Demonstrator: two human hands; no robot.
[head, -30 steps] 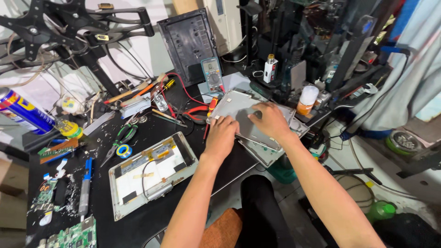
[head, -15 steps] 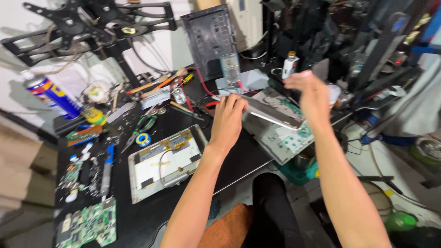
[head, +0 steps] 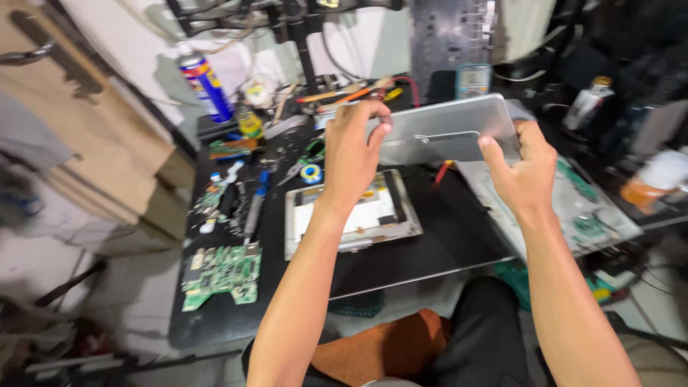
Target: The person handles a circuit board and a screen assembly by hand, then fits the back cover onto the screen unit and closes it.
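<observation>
Both my hands hold a grey metal cover plate point(head: 448, 129) lifted above the black workbench point(head: 430, 244). My left hand point(head: 352, 154) grips its left edge and my right hand point(head: 523, 172) grips its right edge. Below the plate on the right lies an open chassis with green circuit boards point(head: 588, 215). In front of my left hand a framed flat panel point(head: 358, 215) lies on the bench.
A green circuit board point(head: 222, 276) lies at the bench's left front. Tools, pliers and a tape roll point(head: 311, 173) clutter the back left, near a blue spray can point(head: 204, 82). A multimeter point(head: 473, 80) and bottles point(head: 588, 100) stand behind.
The metal plate has come off the chassis and risen with both hands; the view has swung right to left across the bench.
</observation>
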